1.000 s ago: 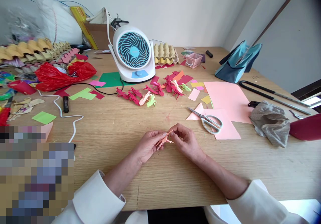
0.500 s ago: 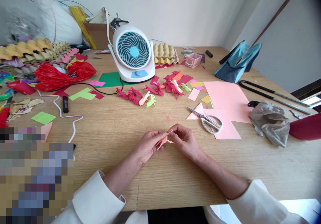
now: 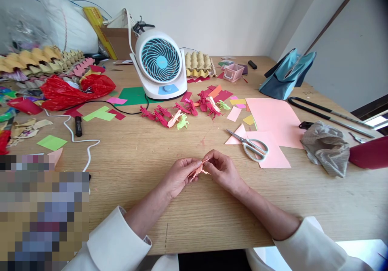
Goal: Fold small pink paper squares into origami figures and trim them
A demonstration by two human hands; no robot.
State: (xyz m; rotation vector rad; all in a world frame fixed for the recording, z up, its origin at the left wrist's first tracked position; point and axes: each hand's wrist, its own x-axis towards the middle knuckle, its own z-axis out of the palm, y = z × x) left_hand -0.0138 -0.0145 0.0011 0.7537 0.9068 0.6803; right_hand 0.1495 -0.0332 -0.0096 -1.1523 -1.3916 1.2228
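A small folded origami figure in light orange paper (image 3: 199, 170) is held up between both hands, over the near middle of the table. My left hand (image 3: 181, 176) pinches its body between thumb and fingers. My right hand (image 3: 222, 169) has thumb and forefinger closed on the figure's upper right part; the fingertips partly hide it. Beyond the hands lie several finished-looking folded figures in red, pink and green (image 3: 182, 121). To the right, white-handled scissors (image 3: 254, 147) rest on pale pink paper (image 3: 274, 157).
A white and blue fan (image 3: 161, 64) stands at the back, beside egg trays (image 3: 198, 64). Left are a red plastic bag (image 3: 65, 95), a black marker (image 3: 78, 126) and a white cable (image 3: 72, 135). Right are a blue bag (image 3: 286, 77), a grey cloth (image 3: 325, 147) and a U-shaped bar (image 3: 330, 115).
Both hands keep nearly the same hold on the origami figure. The right fingertips have shifted very slightly, and the whole view has moved by a hair.
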